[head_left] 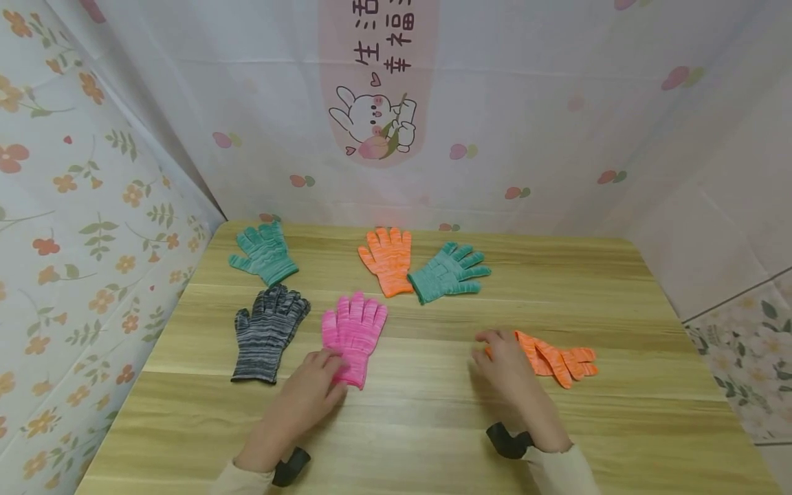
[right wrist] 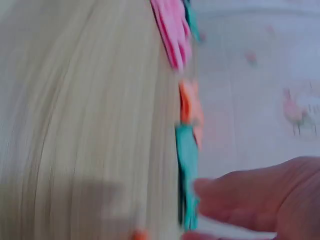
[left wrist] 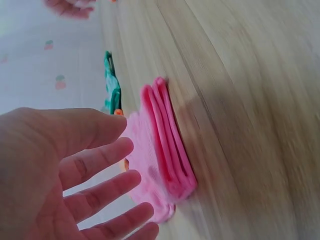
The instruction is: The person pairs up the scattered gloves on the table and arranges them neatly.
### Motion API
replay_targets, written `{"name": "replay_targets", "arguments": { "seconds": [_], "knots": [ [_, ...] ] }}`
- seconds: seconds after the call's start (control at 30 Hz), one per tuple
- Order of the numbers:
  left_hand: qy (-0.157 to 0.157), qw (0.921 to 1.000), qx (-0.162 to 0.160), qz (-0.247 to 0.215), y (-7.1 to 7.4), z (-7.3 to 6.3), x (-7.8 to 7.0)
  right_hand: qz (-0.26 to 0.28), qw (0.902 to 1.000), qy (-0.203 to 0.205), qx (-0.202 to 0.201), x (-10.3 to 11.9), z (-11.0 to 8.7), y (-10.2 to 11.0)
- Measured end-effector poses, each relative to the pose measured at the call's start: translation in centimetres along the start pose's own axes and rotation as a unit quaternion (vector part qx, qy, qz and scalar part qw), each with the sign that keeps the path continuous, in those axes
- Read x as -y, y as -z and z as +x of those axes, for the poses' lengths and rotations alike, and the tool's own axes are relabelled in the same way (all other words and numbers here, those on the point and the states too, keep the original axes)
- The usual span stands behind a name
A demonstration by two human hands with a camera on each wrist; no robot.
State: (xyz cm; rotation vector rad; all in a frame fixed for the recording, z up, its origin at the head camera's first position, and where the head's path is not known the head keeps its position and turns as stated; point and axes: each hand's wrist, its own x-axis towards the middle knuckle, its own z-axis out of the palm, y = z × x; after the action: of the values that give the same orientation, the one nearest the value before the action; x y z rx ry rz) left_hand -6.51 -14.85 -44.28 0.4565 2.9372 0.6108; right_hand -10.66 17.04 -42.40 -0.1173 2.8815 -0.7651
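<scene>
My left hand (head_left: 309,386) hovers at the cuff end of a pink glove (head_left: 355,328), with its fingers spread and loosely bent. The left wrist view shows the layered edge of the pink cuff (left wrist: 170,145) just past the fingertips. On the right side, my right hand (head_left: 506,366) is over the cuff end of an orange glove (head_left: 549,357), partly hiding it. That glove lies folded on itself, fingers pointing right. In the right wrist view, the thumb (right wrist: 240,192) is extended and nothing shows in its grasp.
A black-and-grey glove (head_left: 266,337) lies left of the pink one, below a green glove (head_left: 265,251). Another orange glove (head_left: 390,261) and a second green glove (head_left: 450,272) lie side by side at the back of the wooden table (head_left: 408,440). A printed curtain (head_left: 520,103) hangs behind.
</scene>
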Motion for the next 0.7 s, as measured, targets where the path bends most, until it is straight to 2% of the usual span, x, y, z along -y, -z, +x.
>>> {"name": "replay_targets", "arguments": {
  "seconds": [0.1,0.2,0.33,0.43,0.57,0.7],
  "knots": [
    [-0.012,0.9999,0.001,0.001,-0.1,0.2,-0.5,-0.016,0.9987,-0.048,0.01,-2.0,-0.8,0.7],
    [-0.025,0.9997,0.001,-0.001,-0.3,0.4,-0.9,-0.03,0.9974,-0.06,0.024,-3.3,-1.4,0.7],
    [-0.045,0.999,-0.002,-0.003,-0.4,0.6,-1.3,-0.073,0.9965,-0.037,0.02,-4.3,-1.9,0.1],
    [-0.057,0.9984,-0.007,0.001,-0.5,0.7,-1.5,-0.113,0.9936,-0.007,-0.003,-4.7,-2.0,-0.4],
    [-0.06,0.9982,-0.009,0.004,-0.4,0.8,-1.7,-0.16,0.9857,0.036,-0.037,-5.0,-2.0,-0.6],
    [-0.054,0.9985,-0.002,0.001,-0.4,0.6,-1.6,-0.189,0.978,0.065,-0.059,-5.2,-1.6,0.2]
  ]
}}
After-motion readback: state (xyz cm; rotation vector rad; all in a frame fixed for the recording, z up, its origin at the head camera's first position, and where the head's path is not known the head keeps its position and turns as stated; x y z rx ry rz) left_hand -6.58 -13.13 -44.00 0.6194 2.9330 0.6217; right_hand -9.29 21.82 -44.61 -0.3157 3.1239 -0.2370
